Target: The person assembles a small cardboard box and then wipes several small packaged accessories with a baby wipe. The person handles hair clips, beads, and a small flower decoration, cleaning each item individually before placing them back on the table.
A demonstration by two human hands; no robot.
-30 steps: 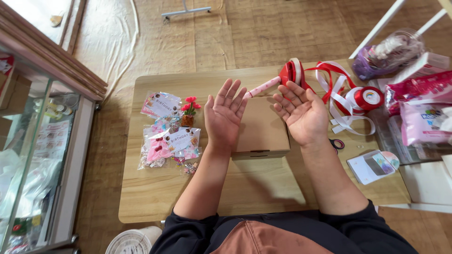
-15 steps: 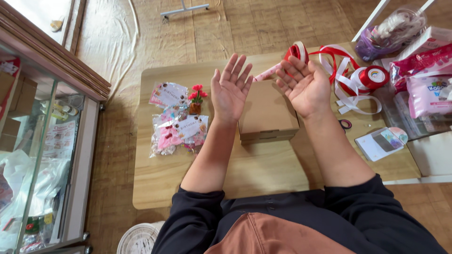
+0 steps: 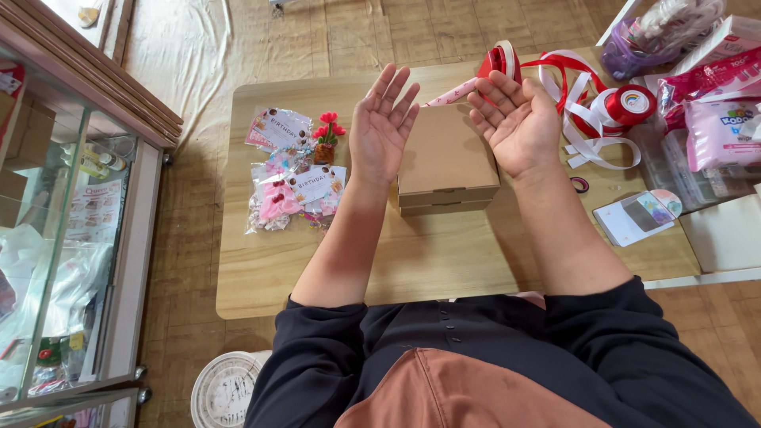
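Note:
My left hand (image 3: 382, 127) and my right hand (image 3: 517, 123) are both raised palm-up with fingers spread, holding nothing. Between and below them a closed brown cardboard box (image 3: 445, 158) lies on the light wooden table (image 3: 317, 261). Behind my right hand are spools of red ribbon (image 3: 629, 105) with loose red and white ribbon (image 3: 575, 143) trailing from them. A pink patterned roll (image 3: 453, 93) lies behind the box. To the left of my left hand lie clear packets of pink party trinkets (image 3: 292, 194) and a small red flower pot (image 3: 325, 141).
A glass display cabinet (image 3: 71, 222) stands at the left. Small scissors (image 3: 580, 184) and a card packet (image 3: 636, 217) lie at the table's right. Pink packages (image 3: 721, 127) and a clear bag (image 3: 658, 32) crowd the far right. A white round bucket lid (image 3: 226, 388) sits by my knee.
The view has shifted, so the table sits a little higher in frame. Both hands stay palm-up and empty over the box.

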